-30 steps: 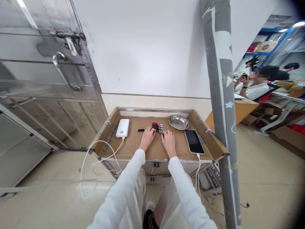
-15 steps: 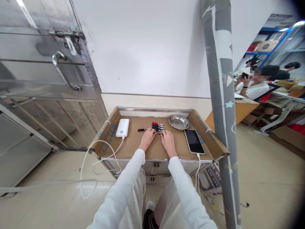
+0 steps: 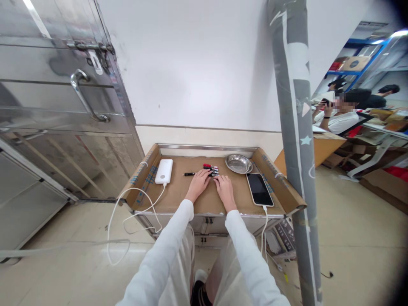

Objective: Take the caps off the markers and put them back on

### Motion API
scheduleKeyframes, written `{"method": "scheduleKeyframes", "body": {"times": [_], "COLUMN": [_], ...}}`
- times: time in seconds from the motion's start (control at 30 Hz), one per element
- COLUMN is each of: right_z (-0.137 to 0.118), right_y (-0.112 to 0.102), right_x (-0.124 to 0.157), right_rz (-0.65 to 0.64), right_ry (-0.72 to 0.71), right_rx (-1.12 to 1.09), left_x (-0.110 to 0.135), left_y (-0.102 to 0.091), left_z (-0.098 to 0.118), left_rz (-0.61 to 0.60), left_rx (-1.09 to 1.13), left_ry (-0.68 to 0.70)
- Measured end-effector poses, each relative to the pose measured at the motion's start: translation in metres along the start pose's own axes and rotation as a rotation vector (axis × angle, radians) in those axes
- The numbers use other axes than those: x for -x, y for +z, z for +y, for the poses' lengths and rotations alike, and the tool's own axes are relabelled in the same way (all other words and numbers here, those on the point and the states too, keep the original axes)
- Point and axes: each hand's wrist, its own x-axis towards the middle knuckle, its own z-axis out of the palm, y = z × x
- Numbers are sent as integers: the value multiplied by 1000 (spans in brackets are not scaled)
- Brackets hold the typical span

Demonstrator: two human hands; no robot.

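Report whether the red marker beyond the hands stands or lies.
The red marker lies flat: its length runs sideways along the cardboard, beside the dark markers and just beyond the left hand.

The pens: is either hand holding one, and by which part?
It cannot be told: the left hand covers part of the pens and the right hand is close by their right ends, but any grip is hidden.
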Motion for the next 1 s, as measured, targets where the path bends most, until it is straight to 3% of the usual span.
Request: {"method": "scheduleKeyframes", "body": {"times": [0.27, 0.47, 0.57, 0.7, 0.83, 1.0], "right_z": [-1, -2, -3, -10, -17, -15], "right_y": [-7, -7, -9, -16, -19, -10], "right_x": [1, 1, 0, 0, 0, 0], "right_rz": [13, -25, -28, -67, -102, -110], "right_ry": [203, 254, 230, 27, -76, 30], "right_rx": [78, 95, 45, -131, -187, -51], "left_x": [4, 6, 6, 9, 17, 25], "left_y": [-6, -2, -2, -4, -5, -9], "left_z": [6, 5, 4, 5, 8, 12], "left_rz": [-120, -12, 8, 28, 96, 188], "left_rx": [-50, -55, -49, -48, -174, -383], "left_ry": [4, -62, -30, -30, -161, -435]}}
